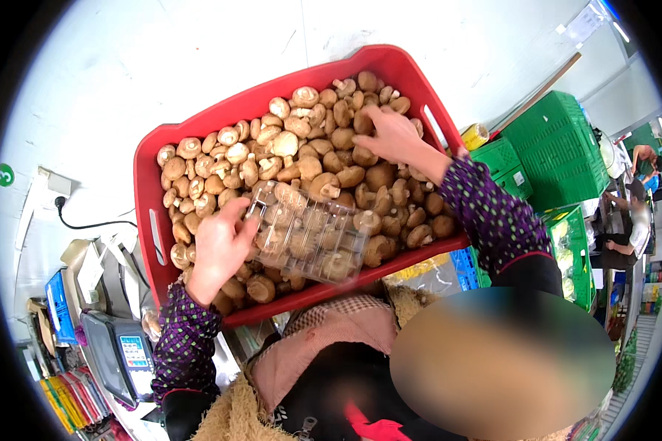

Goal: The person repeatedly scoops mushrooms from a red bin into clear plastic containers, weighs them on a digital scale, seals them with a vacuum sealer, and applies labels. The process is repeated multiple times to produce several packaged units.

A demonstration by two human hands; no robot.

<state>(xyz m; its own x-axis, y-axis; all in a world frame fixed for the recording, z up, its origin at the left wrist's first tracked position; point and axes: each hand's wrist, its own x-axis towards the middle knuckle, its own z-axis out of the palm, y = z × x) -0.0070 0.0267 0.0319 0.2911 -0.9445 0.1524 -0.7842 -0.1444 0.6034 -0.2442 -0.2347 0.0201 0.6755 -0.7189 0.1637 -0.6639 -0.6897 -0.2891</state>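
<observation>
A large red crate (235,108) is heaped with brown shiitake mushrooms (309,165), some caps up and some showing pale stems. My left hand (217,250) grips one end of a clear plastic punnet (312,234) between thumb and fingers. The punnet is tilted over the near part of the heap, and mushrooms show through its ribbed wall. Toward the far right of the crate, my right hand (397,137) has its thumb and fingers around a brown mushroom in the pile. Part of that mushroom is hidden by the fingers.
Green crates (559,154) are stacked to the right, beside a yellow roll (475,136). A dark device with a keypad (118,353) stands at lower left. A black cable (88,225) runs along the left. Two people (632,228) are in the far right background.
</observation>
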